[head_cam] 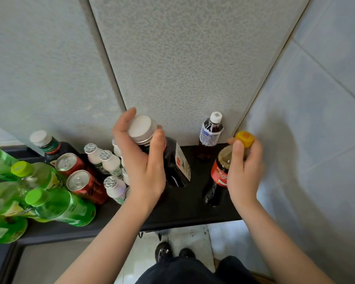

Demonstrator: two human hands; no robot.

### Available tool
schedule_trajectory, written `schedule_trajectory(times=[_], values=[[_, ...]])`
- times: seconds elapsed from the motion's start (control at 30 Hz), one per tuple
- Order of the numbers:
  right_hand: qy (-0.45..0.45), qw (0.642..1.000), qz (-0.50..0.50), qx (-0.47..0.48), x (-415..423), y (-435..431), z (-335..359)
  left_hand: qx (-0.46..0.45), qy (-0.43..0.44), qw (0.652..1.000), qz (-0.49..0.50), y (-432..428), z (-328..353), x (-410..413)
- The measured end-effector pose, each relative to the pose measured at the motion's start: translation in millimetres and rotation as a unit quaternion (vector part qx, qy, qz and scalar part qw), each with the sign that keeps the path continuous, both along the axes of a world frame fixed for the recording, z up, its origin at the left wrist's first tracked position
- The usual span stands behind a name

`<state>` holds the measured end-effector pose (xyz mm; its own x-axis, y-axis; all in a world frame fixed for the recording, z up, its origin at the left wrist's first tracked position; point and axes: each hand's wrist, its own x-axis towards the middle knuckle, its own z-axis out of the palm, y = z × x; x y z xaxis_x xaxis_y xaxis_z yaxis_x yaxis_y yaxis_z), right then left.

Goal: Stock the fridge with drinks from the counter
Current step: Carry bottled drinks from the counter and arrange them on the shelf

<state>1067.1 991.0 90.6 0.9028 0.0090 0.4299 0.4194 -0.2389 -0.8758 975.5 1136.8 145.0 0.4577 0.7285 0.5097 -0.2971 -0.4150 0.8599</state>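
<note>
My left hand (146,160) grips the neck of a large dark bottle with a white cap (177,165), which is at the middle of the black counter (182,210). My right hand (244,171) grips the neck of a cola bottle with a yellow cap and red label (218,177), to the right. Behind them a small dark bottle with a white cap (210,134) stands against the wall.
On the left of the counter stand several green bottles (59,206), two red cans (84,185), several small white bottles (111,162) and another dark white-capped bottle (47,144). Grey textured wall panels rise behind. My feet (172,253) are on the tiled floor below the counter edge.
</note>
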Motion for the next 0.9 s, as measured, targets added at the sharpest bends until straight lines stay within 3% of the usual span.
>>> schedule_trajectory(times=[0.1, 0.23, 0.43, 0.67, 0.9], values=[[0.006, 0.997, 0.072, 0.020, -10, 5, 7, -0.028, -0.035, 0.999, -0.029, 6, 12, -17], [-0.018, 0.992, 0.122, 0.041, -21, 20, 18, -0.041, -0.014, 0.999, -0.032, 9, 13, -40], [-0.037, 0.959, 0.277, 0.039, -40, 45, 37, 0.033, 0.048, 0.989, 0.135, -4, -2, -92], [-0.032, 0.852, 0.519, 0.063, -109, 80, 28, -0.079, 0.131, 0.956, 0.251, -32, -31, -191], [0.048, 0.704, 0.708, 0.027, -224, 97, 2, -0.208, 0.137, 0.865, 0.436, -87, -52, -310]])
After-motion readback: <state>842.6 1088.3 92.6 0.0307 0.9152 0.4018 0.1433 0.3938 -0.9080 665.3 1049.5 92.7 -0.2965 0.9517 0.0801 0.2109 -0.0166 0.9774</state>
